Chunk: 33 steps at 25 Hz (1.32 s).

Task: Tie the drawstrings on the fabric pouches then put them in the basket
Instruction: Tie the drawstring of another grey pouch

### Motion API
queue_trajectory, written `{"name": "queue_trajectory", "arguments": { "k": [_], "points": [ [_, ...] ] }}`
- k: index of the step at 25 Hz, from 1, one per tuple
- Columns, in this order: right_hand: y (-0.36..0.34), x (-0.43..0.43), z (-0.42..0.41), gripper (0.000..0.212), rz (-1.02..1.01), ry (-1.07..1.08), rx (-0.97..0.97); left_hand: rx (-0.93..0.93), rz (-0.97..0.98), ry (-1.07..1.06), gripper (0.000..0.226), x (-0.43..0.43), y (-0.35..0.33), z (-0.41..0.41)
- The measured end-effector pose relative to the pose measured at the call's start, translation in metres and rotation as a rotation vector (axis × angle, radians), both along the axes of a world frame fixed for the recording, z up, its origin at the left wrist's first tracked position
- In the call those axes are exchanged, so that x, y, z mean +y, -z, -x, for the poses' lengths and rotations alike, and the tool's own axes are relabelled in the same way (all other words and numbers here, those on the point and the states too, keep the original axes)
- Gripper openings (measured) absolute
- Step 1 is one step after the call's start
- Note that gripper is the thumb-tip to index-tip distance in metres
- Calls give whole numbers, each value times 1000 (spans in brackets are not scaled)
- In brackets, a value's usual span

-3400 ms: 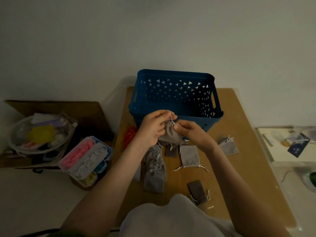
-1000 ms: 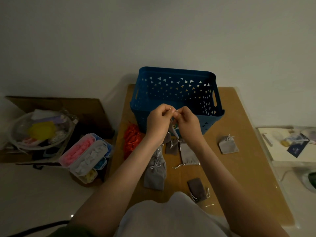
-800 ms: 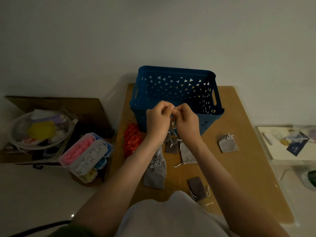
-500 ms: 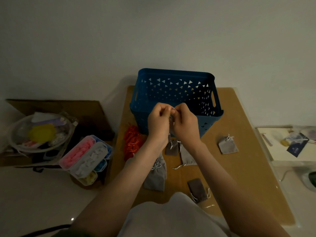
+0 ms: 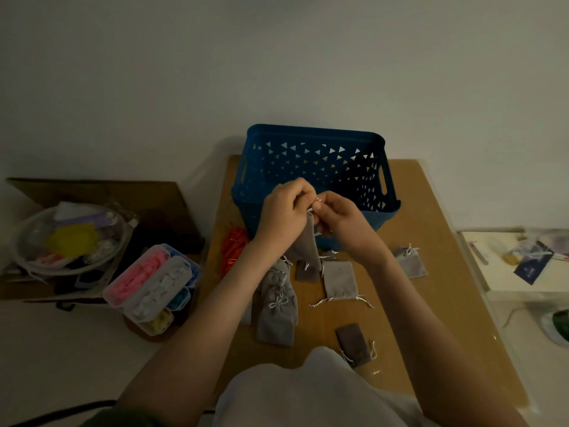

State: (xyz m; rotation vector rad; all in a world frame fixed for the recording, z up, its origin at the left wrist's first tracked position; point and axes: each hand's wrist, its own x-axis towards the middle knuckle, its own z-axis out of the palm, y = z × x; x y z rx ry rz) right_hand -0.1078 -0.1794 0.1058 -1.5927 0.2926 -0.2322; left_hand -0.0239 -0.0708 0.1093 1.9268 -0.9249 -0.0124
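Held pouch: a grey fabric pouch (image 5: 303, 248) hangs over the middle of the desk (image 5: 446, 303), just in front of the basket's near wall, with its mouth up at the fingertips.
Left hand: the left hand (image 5: 283, 211) has its fingers curled and pinches the drawstring (image 5: 316, 201) at the pouch's mouth.
Right hand: the right hand (image 5: 341, 220) pinches the same cord from the other side, and the two sets of fingertips almost meet.
Step in hand: probably forming or tightening the knot. The cord is too thin and the light too dim to tell whether it has closed.
Basket: the blue basket (image 5: 314, 132) stands at the desk's far edge. Its floor is hidden behind the near wall and the hands.
Waiting pouches: a loose-corded pouch (image 5: 340, 280) lies mid-desk, a pile of bowed pouches (image 5: 277, 309) lies toward the left edge, a dark pouch (image 5: 354, 340) is by the near edge, and a bowed pouch (image 5: 411, 261) lies toward the right edge.
Risk, slip: the thin cord could slide out of either pinch — the pouch would then drop onto those lying below.
Risk, weak knot: a bow that is not cinched tight may loosen once the pouch lands in the basket.
Risk, snag: the hanging pouch is close to the loose cords below it and could drag one along.
Risk, short drop: the hands are on the near side of the rim, so an early release would leave the pouch on the desk.
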Motion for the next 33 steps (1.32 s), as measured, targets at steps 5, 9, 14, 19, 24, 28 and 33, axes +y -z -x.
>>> {"name": "queue_trajectory", "arguments": {
  "k": [5, 9, 14, 19, 24, 28, 33],
  "points": [
    [4, -9, -2, 17, -179, -114, -17, 850, 283, 292, 23, 8, -4, -5],
    [-1, -3, 2, 21, -395, -210, -83, 949, 290, 428, 24, 16, -13, -11],
    [-2, -2, 3, 17, -458, -242, -53, 932, 200, 466, 14, 24, -19, -18],
    [14, -9, -2, 31, -348, -230, 42, 809, 20, 420, 3, 24, -13, -24],
    [25, -14, -1, 20, -262, -164, 97, 538, -130, 312, 10, 21, -10, -19],
    [29, -18, 2, 22, -174, -164, 173, -100, -336, 215, 6, 11, -4, -3],
    [31, -13, -2, 28, -72, -83, 217, -547, -481, 60, 19, 4, 14, 6]
  ]
}}
